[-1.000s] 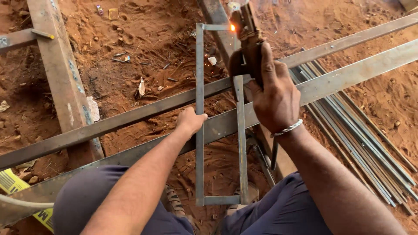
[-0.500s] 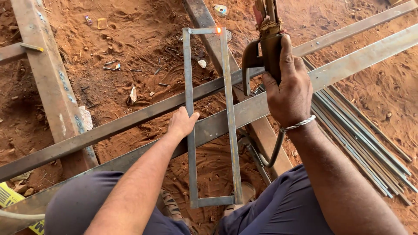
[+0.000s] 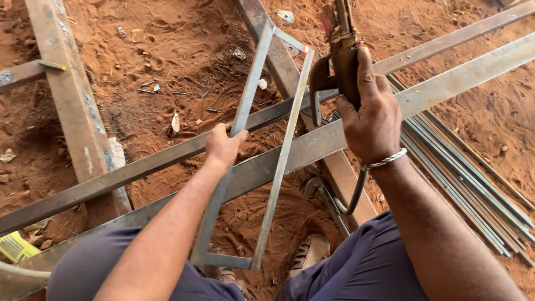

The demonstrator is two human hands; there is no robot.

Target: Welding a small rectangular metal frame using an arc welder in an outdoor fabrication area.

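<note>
My left hand [image 3: 223, 146] grips the left bar of a narrow rectangular steel frame [image 3: 278, 161], which is tilted with its far end raised. A weld spot glows at the frame's far right corner. My right hand [image 3: 370, 114] is closed around a welding electrode holder [image 3: 337, 53], held upright just right of that corner, with its cable [image 3: 356, 195] hanging below my wrist. The frame rests across two long flat steel bars [image 3: 446, 83] that run diagonally over red sandy ground.
A bundle of thin steel rods [image 3: 468, 173] lies at the right. A wide steel beam [image 3: 69, 100] runs down the left and another beam [image 3: 262, 28] passes under the frame. A yellow packet [image 3: 14, 246] sits at bottom left. Small debris litters the sand.
The frame has been lifted and tilted, its far end swinging to the right. My right hand has drawn the electrode holder back from the corner and up. The weld glow has dimmed.
</note>
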